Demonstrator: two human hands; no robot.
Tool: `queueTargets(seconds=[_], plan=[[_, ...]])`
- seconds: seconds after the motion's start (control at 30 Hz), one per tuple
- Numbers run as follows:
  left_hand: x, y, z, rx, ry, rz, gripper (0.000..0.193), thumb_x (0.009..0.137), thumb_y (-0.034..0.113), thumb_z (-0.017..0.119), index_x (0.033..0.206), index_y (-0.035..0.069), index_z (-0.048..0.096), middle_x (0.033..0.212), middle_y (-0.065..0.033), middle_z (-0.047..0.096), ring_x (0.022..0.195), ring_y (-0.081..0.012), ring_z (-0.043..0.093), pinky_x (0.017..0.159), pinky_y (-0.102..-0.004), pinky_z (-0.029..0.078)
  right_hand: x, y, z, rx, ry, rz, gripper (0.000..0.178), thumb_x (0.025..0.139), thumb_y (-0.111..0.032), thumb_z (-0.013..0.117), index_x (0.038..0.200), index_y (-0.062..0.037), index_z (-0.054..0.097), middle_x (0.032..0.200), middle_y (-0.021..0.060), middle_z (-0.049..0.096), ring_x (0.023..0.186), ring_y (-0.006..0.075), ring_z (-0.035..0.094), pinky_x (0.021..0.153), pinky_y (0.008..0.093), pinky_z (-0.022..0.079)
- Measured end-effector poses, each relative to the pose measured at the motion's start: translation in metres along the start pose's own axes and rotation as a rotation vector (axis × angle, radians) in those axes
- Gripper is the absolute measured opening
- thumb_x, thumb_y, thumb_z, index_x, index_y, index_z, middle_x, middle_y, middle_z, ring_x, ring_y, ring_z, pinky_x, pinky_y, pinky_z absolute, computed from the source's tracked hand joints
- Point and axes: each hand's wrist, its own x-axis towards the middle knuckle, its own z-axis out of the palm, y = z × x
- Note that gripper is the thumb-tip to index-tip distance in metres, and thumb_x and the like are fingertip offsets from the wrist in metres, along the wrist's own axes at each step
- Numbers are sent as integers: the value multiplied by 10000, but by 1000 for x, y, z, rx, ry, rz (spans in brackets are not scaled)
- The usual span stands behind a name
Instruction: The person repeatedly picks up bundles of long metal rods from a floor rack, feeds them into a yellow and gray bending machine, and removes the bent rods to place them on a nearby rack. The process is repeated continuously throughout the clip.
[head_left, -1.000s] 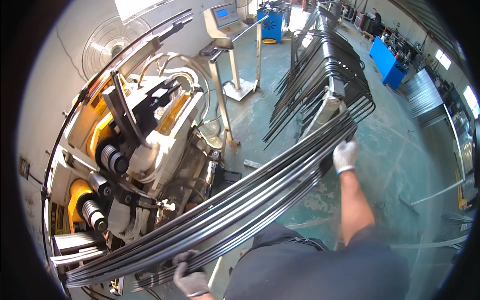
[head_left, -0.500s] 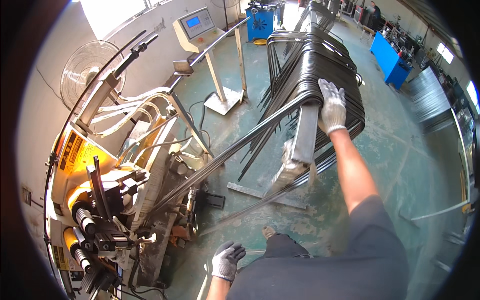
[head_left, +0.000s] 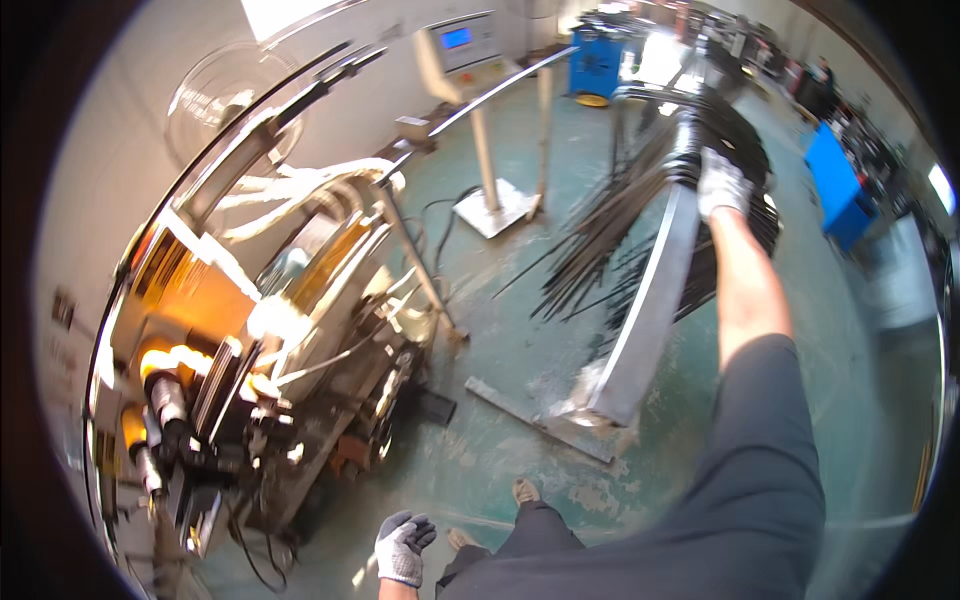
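My right arm reaches far forward, and its white-gloved hand (head_left: pixel 722 185) lies against the right side of a thick bundle of dark bent metal rods (head_left: pixel 684 135). Motion smears its fingers a little, but they look stretched out flat rather than wrapped round the rods. The bundle hangs over a square metal beam (head_left: pixel 650 300), its long loose ends slanting down to the left. The beam's near end is bare. Low in the view, my left hand (head_left: pixel 403 545), in a grey-and-white glove, is empty with its fingers loosely spread, away from the rods.
On the left stands a machine with orange panels (head_left: pixel 195 285), black rollers and hoses. Behind it are a fan (head_left: pixel 235 105) and a control box with a screen (head_left: pixel 460 45) on a post. A flat bar (head_left: pixel 540 420) lies across the floor. Blue benches (head_left: pixel 838 185) stand farther back.
My right hand and the rods have moved away along the beam, baring its near end. The rods that stretched toward the machine now hang farther back. The whole view has shifted.
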Motion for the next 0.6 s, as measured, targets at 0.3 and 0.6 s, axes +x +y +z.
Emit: queueTargets(seconds=[0.3, 0.6], plan=[[-64, -50, -137, -119, 335, -42, 132, 1005, 59, 721, 1131, 19, 722, 1002, -153, 785, 841, -259, 782, 731, -392, 648, -265, -80, 29, 766, 432, -447, 500, 1151, -324, 474, 1557, -69, 615, 1536, 207, 660, 1401, 356, 658, 1174, 468, 533], [-204, -35, -354, -210, 673, 350, 179, 1014, 88, 736, 1189, 65, 768, 1042, -52, 805, 962, -170, 764, 857, -334, 617, -839, -160, 177, 504, -1019, -1258, 432, 977, -322, 752, 1277, -13, 782, 1211, 237, 804, 1157, 380, 782, 1034, 453, 613]])
